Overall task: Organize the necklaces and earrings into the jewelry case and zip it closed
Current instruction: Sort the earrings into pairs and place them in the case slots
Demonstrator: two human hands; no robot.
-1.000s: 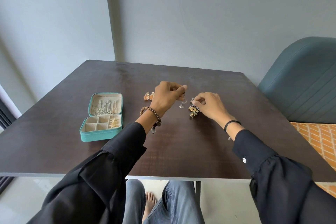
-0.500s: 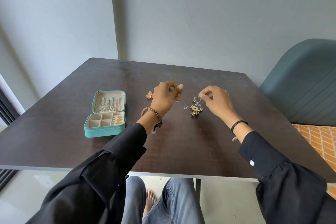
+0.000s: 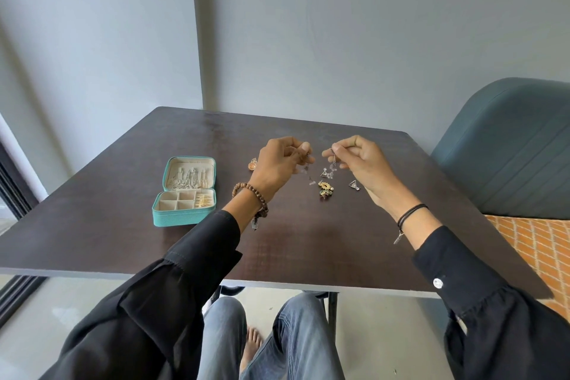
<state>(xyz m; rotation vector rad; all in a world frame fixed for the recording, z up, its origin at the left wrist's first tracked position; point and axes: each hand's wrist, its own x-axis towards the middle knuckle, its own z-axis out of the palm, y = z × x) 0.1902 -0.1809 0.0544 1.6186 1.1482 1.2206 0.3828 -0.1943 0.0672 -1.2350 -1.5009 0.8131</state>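
Just above the dark table (image 3: 308, 244), the left hand (image 3: 282, 163) and right hand (image 3: 362, 160) hover close together, nearly fingertip to fingertip, each with its fingers curled into a fine pinch. The right hand's thumb and forefinger hold a thin silver drop earring (image 3: 334, 160) by its top so that it hangs free. The left hand pinches a small piece (image 3: 307, 160) too tiny to identify, perhaps the matching earring or a backing. Holding the two side by side looks like a way of pairing them before stowing. Directly beneath and between the hands lies a scatter of loose earrings (image 3: 326, 189), and an orange earring (image 3: 252, 164) sits just outside the left hand. Well off to that hand's outer side stands the teal jewelry case (image 3: 185, 216). It is open, with necklaces (image 3: 188, 176) hung in its lid and gold earrings (image 3: 204, 201) in one compartment, and the zip is not yet closed.
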